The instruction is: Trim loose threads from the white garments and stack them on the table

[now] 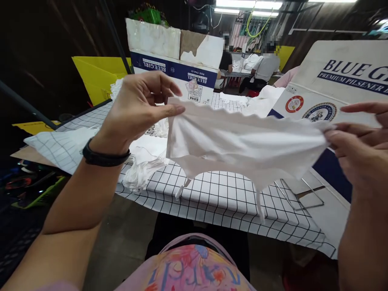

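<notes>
A white fabric garment piece (239, 141) with a wavy edge on top and two narrow straps hanging below is stretched between my hands above the table. My left hand (142, 103) pinches its upper left corner between thumb and fingers. At the opposite end, my right hand (360, 141) grips the upper right corner, its index finger pointing out. Below my left hand, a bunch of white strips (141, 173) lies on the table beside more white cloth. A bent metal wire frame (309, 206) rests under the garment's right end.
A checked cloth covers the table (212, 202). One Blue Girl carton (172, 66) stands at the back, another carton (348, 76) at the right. A yellow box (97, 76) is at the left. Two people (263, 66) sit farther back, near more white cloth.
</notes>
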Action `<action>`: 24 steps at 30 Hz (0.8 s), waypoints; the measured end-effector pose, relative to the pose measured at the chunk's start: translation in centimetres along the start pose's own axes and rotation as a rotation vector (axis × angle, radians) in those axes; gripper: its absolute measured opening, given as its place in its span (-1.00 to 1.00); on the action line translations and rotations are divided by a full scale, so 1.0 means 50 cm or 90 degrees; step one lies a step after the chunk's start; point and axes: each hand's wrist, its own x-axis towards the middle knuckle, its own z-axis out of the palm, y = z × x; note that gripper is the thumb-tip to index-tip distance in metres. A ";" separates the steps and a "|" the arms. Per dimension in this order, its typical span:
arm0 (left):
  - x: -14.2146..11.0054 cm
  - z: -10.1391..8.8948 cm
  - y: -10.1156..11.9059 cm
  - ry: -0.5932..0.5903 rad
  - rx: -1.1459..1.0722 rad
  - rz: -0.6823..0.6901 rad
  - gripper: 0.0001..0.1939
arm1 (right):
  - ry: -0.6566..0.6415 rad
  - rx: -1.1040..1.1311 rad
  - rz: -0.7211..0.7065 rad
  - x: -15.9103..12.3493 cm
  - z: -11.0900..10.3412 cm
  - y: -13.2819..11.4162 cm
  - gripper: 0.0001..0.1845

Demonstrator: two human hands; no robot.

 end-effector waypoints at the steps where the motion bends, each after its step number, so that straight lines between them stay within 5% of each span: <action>1: -0.006 0.000 -0.012 -0.006 -0.013 -0.017 -0.73 | -0.009 0.040 0.034 -0.007 0.012 0.001 -0.47; 6: -0.031 0.006 -0.071 -0.030 -0.031 -0.109 -0.73 | -0.098 0.110 0.158 -0.029 0.047 0.031 -0.75; 11: -0.046 0.017 -0.120 -0.033 -0.003 -0.161 -0.69 | -0.132 0.223 0.255 -0.045 0.077 0.069 -0.56; 14: -0.059 0.018 -0.131 -0.048 0.010 -0.182 -0.68 | -0.094 0.201 0.207 -0.068 0.080 0.072 -0.65; 18: -0.090 0.004 -0.098 -0.062 0.043 -0.185 -0.73 | -0.092 0.091 0.096 -0.110 0.048 0.041 -0.88; 24: -0.133 -0.022 0.009 -0.043 0.061 -0.138 -0.83 | -0.077 0.164 0.133 -0.137 -0.009 -0.007 -0.85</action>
